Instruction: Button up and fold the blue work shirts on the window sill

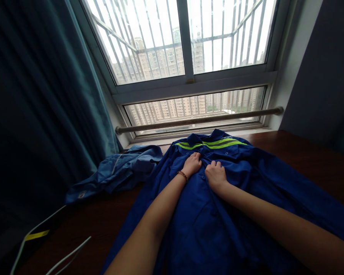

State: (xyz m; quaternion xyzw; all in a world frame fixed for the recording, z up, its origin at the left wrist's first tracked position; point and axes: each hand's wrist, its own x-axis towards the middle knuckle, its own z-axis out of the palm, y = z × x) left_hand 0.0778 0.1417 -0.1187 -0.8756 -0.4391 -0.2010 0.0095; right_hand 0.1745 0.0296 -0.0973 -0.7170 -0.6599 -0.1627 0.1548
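A blue work jacket [197,225] with yellow-green and grey reflective stripes across the chest lies spread out, its collar toward the window. My left hand [192,164], a beaded bracelet at the wrist, is closed on the jacket's front edge just below the stripes. Close beside it on the right, my right hand [216,175] has its fingers curled into the other front edge. A small gap separates the two hands. The fingertips of both are mostly hidden, and the cloth is creased around them.
A crumpled lighter-blue garment [120,168] lies to the left on the dark wooden surface [103,225]. White cables [68,256], one with a yellow tag [37,235], are at lower left. A blue curtain [83,95] hangs at left; a metal rail [197,121] crosses the barred window.
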